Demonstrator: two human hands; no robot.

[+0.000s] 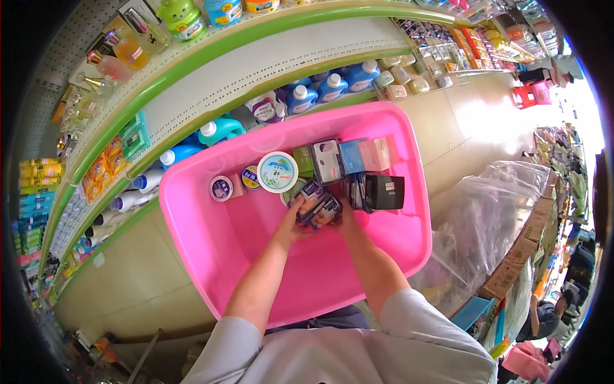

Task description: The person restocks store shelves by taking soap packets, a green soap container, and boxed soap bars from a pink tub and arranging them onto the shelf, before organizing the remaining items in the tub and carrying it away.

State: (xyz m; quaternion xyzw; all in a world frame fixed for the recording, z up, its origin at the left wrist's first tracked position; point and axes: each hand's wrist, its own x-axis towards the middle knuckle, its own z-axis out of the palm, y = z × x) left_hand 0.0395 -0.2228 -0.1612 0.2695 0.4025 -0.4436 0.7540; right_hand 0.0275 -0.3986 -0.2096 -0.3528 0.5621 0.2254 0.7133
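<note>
Both my hands are inside a large pink plastic tub (300, 288), gripping small dark blue printed boxes (318, 203) between them. My left hand (295, 223) is closed on their left side, and my right hand (346, 221) closes on their right side, its fingers partly hidden. Beside my right hand lie a black box (385, 192) and some thin dark packs. Farther up in the tub are a round white-lidded tub (278, 171), smaller round jars (221, 189), a black-framed pack (327, 162), a blue box (352, 157) and a pale pink box (378, 153).
Green-edged shelves (211, 54) curve behind the tub, with blue detergent bottles (300, 99) and perfume bottles (131, 51). At right, clear plastic sheeting (489, 221) lies by cardboard boxes (515, 262). Another person (543, 317) is at the lower right. Tiled floor (457, 121) runs alongside.
</note>
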